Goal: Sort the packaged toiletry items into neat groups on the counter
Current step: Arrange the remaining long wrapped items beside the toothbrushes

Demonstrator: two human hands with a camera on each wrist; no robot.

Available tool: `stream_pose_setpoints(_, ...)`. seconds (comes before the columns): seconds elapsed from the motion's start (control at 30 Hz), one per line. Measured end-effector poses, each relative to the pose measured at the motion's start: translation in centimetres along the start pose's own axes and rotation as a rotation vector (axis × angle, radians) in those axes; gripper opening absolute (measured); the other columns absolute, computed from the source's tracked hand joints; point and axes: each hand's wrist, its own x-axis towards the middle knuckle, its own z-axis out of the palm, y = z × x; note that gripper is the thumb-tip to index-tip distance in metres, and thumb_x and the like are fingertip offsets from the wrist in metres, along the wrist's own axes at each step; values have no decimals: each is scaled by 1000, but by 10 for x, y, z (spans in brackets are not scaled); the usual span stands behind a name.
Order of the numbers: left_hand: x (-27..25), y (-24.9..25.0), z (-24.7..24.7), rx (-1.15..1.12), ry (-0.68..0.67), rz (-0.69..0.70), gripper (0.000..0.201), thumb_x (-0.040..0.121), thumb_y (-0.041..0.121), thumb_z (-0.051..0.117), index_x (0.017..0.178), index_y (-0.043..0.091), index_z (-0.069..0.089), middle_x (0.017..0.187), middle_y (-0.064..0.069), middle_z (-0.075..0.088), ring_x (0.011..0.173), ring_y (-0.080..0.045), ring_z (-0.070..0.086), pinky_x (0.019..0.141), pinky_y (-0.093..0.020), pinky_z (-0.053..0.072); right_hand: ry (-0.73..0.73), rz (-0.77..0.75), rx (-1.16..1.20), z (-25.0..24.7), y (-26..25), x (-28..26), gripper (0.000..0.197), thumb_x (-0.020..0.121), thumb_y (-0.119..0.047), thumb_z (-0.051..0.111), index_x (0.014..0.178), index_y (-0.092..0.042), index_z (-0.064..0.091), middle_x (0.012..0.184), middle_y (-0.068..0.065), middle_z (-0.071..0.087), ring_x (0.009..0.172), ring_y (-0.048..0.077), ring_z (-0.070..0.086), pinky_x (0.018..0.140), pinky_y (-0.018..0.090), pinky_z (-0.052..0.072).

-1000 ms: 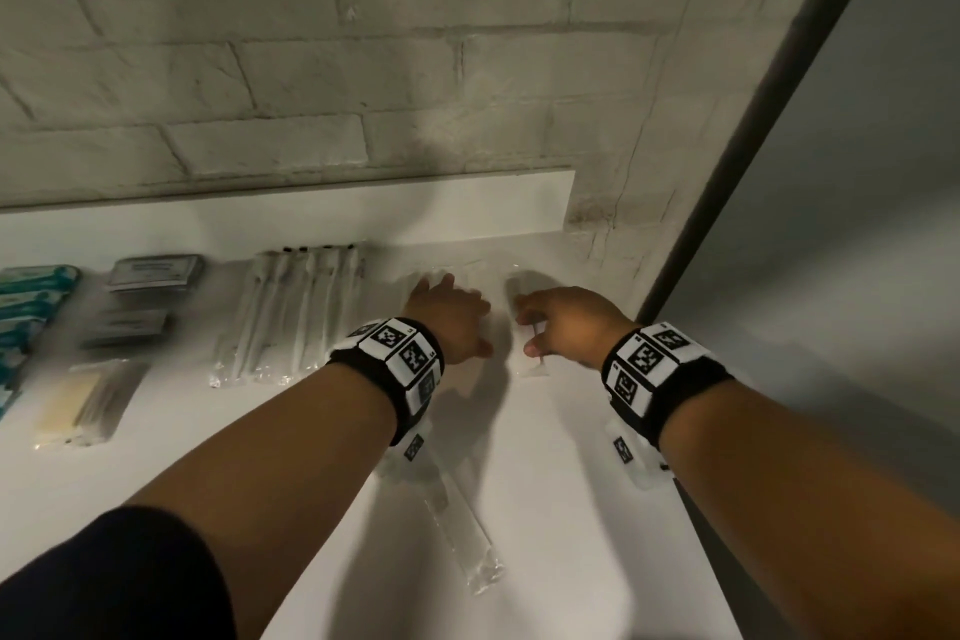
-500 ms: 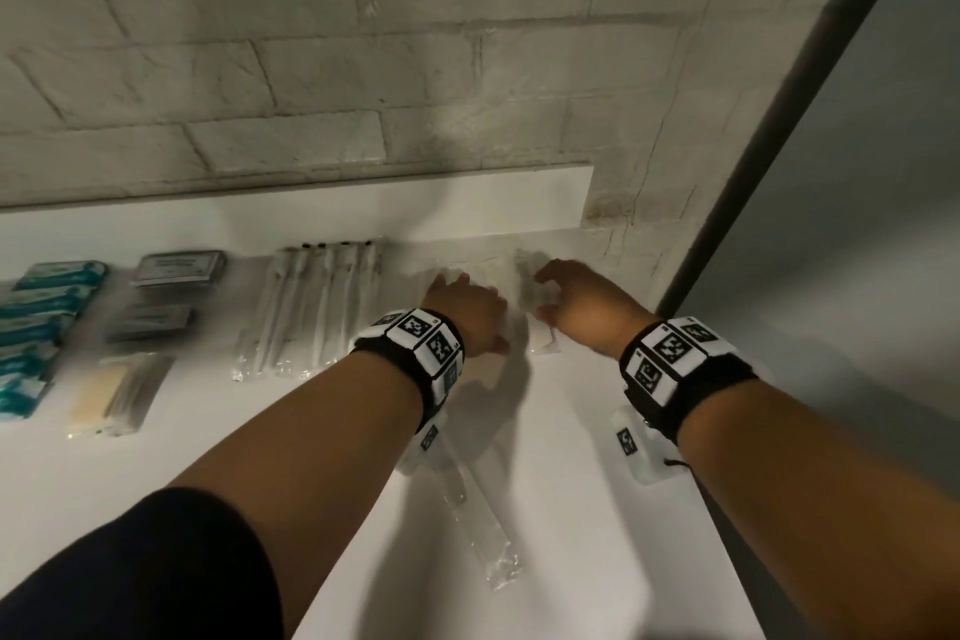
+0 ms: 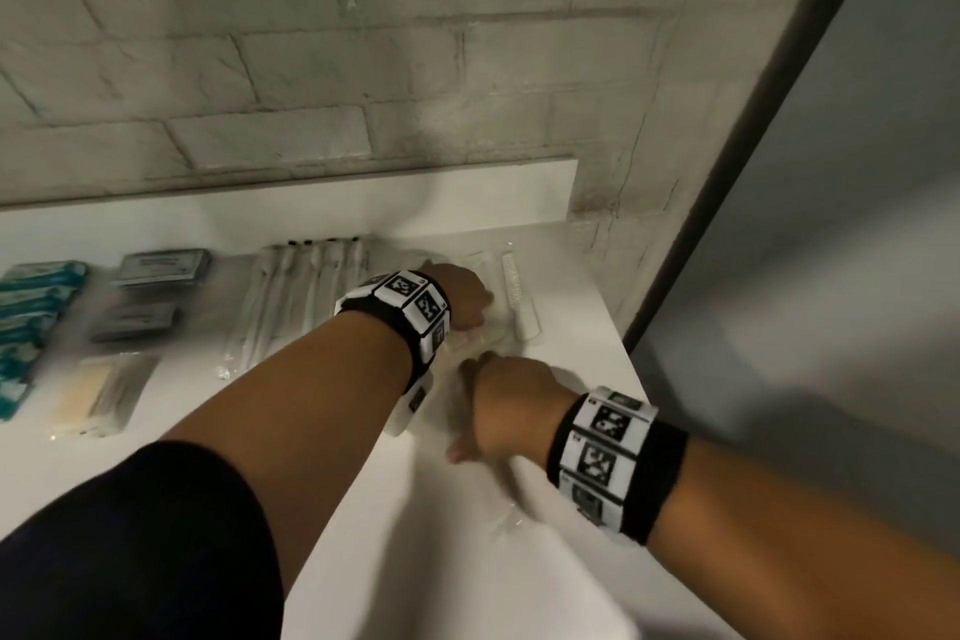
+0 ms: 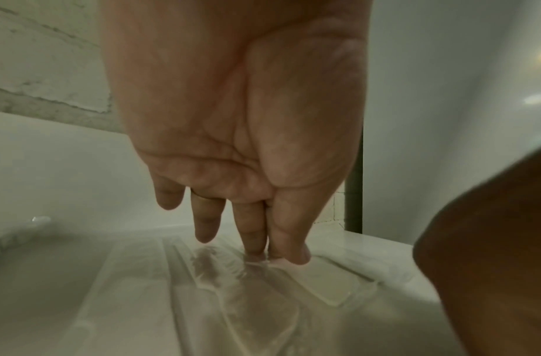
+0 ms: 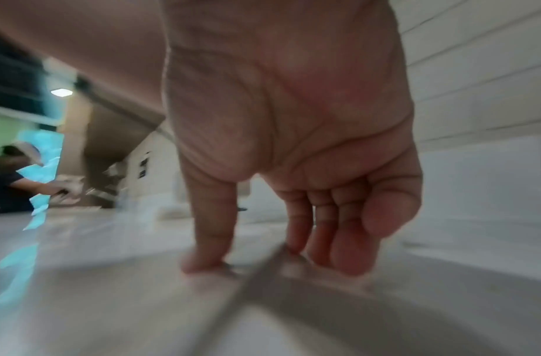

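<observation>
My left hand [image 3: 462, 301] lies with straight fingers on a pile of clear comb packets [image 3: 519, 296] at the back right of the white counter [image 3: 582, 265]. In the left wrist view its fingertips [image 4: 256, 250] press down on the clear wrapping [image 4: 333, 284]. My right hand [image 3: 493, 400] is nearer to me, lowered onto a long clear packet [image 3: 506, 509] that shows only as a blur. In the right wrist view the thumb and fingers of that hand [image 5: 247, 260] pinch the thin packet [image 5: 250, 296] against the counter.
Left of the hands lie a row of wrapped toothbrushes [image 3: 301, 296], grey sachets [image 3: 161, 265], teal packets [image 3: 31, 307] and a yellowish packet [image 3: 93, 395]. The counter ends at its right edge [image 3: 636, 374] by a dark post [image 3: 727, 182]. Another person [image 5: 7, 183] works far off.
My right hand has drawn back from the comb packets toward me and come down on the long clear packet. My left hand has stayed on the comb packets.
</observation>
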Motion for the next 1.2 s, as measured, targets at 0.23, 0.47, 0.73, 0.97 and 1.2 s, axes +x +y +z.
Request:
stream_pose_setpoints(0.23, 0, -2, -3, -12, -10, 9, 45, 101, 35, 32, 143, 22, 37, 148, -3, 41, 134, -26, 39, 111, -49, 27, -122, 118, 97, -13, 51, 18, 40, 80, -22, 73, 115, -5, 63, 111, 8, 68, 91, 24, 63, 74, 28, 48)
stream_pose_setpoints(0.47, 2, -8, -1, -195, 21, -18, 42, 98, 34, 40, 139, 26, 45, 145, 2, 45, 131, -21, 44, 106, -31, 31, -103, 192, 700, -29, 114, 20, 22, 87, -13, 66, 105, -1, 62, 75, 11, 56, 57, 18, 46, 55, 30, 38)
stream_pose_setpoints(0.73, 12, -3, 0, -123, 143, -53, 43, 97, 40, 41, 138, 30, 49, 147, 5, 44, 137, -22, 37, 115, -40, 23, 339, 233, 376, -33, 136, 54, 56, 83, -20, 67, 136, -24, 49, 137, 3, 48, 120, 24, 54, 94, 30, 45)
stream_pose_setpoints(0.97, 17, 11, -1, -162, 461, -93, 40, 91, 48, 47, 125, 33, 61, 132, 2, 59, 125, -21, 51, 107, -36, 33, 179, 119, 153, -25, 140, 52, 64, 84, -22, 70, 143, -22, 44, 149, 1, 40, 134, 25, 42, 110, 35, 35)
stream_pose_setpoints(1.2, 34, 39, 10, -198, 411, -109, 47, 84, 57, 56, 120, 27, 64, 124, 3, 64, 121, -21, 50, 103, -37, 31, 202, 113, 184, -28, 156, 48, 62, 83, -24, 69, 141, -24, 47, 145, 2, 47, 128, 25, 48, 104, 32, 39)
